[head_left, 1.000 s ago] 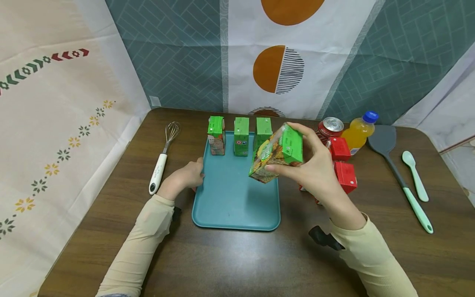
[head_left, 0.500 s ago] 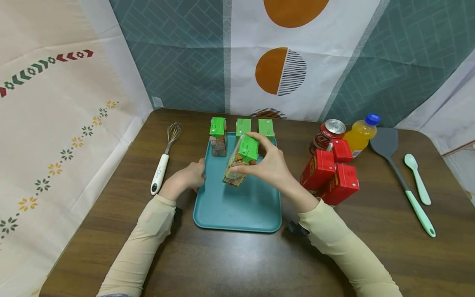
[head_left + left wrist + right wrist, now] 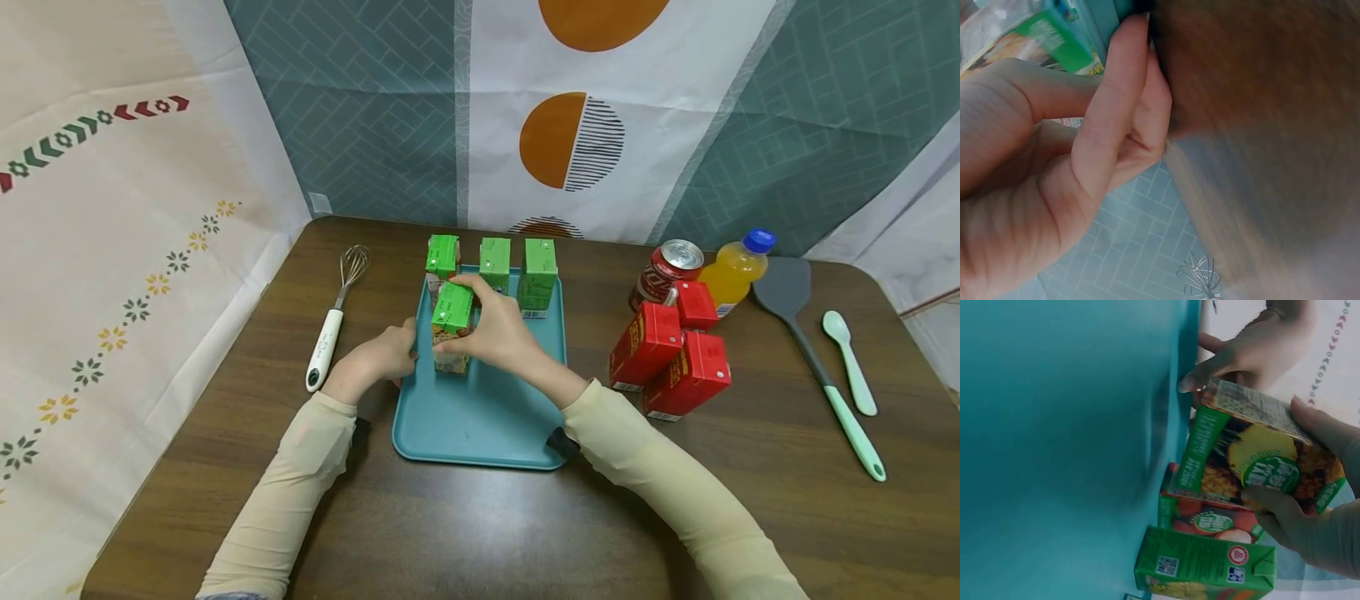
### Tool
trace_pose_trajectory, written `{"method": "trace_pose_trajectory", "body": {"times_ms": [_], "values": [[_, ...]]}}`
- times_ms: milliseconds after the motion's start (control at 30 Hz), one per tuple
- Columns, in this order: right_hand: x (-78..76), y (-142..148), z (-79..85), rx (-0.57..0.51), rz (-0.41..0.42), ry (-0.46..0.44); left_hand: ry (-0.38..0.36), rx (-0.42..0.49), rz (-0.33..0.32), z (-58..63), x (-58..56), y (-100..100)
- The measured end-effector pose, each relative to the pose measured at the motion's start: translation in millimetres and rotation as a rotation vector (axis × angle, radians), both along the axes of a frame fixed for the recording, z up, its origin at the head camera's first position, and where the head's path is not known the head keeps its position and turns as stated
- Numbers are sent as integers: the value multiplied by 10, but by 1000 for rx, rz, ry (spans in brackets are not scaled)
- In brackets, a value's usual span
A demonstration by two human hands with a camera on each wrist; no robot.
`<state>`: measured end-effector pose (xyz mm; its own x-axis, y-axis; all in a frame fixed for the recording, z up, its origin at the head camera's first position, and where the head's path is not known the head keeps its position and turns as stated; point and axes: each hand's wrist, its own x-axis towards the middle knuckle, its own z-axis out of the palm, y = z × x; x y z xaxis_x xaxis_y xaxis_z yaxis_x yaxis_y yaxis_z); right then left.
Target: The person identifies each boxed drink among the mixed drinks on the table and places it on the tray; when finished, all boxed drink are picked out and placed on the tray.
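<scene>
My right hand (image 3: pixel 502 329) grips a green-topped juice box (image 3: pixel 453 310) between thumb and fingers, upright at the left side of the blue tray (image 3: pixel 480 425). The right wrist view shows a pineapple picture on this juice box (image 3: pixel 1260 447), its bottom close to the tray. Along the tray's back stand three more green juice boxes: a left one (image 3: pixel 442 252), a middle one (image 3: pixel 495 257) and a right one (image 3: pixel 537 277). The held box partly hides the left one. My left hand (image 3: pixel 384 353) pinches the tray's left rim; its fingers (image 3: pixel 1113 112) are bent at the edge.
A whisk (image 3: pixel 326 333) lies left of the tray. To the right stand red boxes (image 3: pixel 690 375), a cola can (image 3: pixel 667 271) and an orange drink bottle (image 3: pixel 735 271). A grey spatula (image 3: pixel 806 350) and a pale green spoon (image 3: pixel 850 362) lie farther right.
My right hand has carried the juice box leftward from the tray's right side, and the box has gone from tilted to upright. The left hand stays at the tray rim.
</scene>
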<state>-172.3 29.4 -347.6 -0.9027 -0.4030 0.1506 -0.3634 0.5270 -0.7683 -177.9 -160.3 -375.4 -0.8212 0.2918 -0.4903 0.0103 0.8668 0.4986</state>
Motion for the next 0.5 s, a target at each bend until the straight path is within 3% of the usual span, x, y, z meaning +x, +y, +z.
{"method": "trace_pose_trajectory", "body": {"times_ms": [500], "values": [[-93, -166, -87, 35, 125, -6, -4, 3, -11, 1, -27, -21]]}}
